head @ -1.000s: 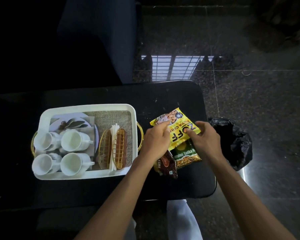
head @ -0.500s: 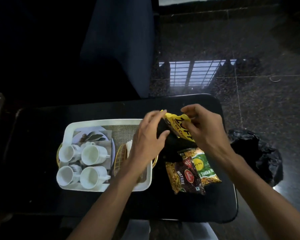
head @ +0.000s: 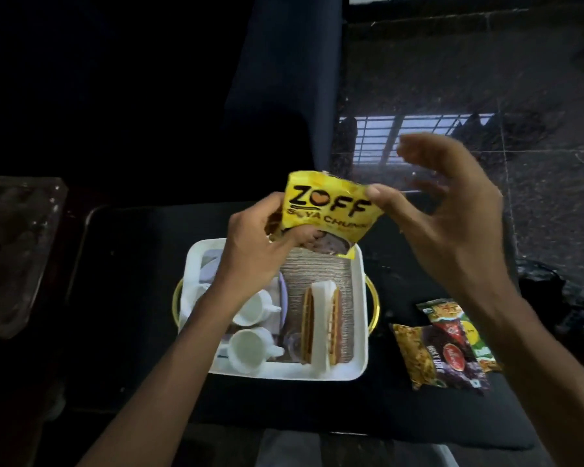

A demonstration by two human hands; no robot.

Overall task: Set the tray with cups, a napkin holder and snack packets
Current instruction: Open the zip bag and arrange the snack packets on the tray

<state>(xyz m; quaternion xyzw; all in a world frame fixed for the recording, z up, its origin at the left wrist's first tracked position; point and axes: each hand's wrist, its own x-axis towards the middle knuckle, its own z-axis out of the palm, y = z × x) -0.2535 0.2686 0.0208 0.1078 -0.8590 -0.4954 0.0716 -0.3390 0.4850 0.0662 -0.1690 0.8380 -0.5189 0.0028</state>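
Observation:
A yellow Zoff snack packet (head: 327,210) hangs above the far end of the white tray (head: 359,298). My left hand (head: 260,244) grips its left and lower side. My right hand (head: 445,210) touches its right edge with the thumb, the other fingers spread and blurred. In the tray stand white cups (head: 250,345), partly hidden by my left arm, and a golden wire napkin holder (head: 321,325) with white napkins. Two more snack packets lie on the black table right of the tray: a dark mixture packet (head: 442,358) overlapping a green one (head: 469,332).
The black table (head: 149,264) ends close to the packets on the right. A black plastic bag (head: 553,305) lies on the glossy dark floor beyond that edge. A clear glass object (head: 17,251) sits at far left.
The yellow packet has been lifted off the pile and carried left over the tray. My left hand has taken hold of it; my right hand has loosened and opened its fingers.

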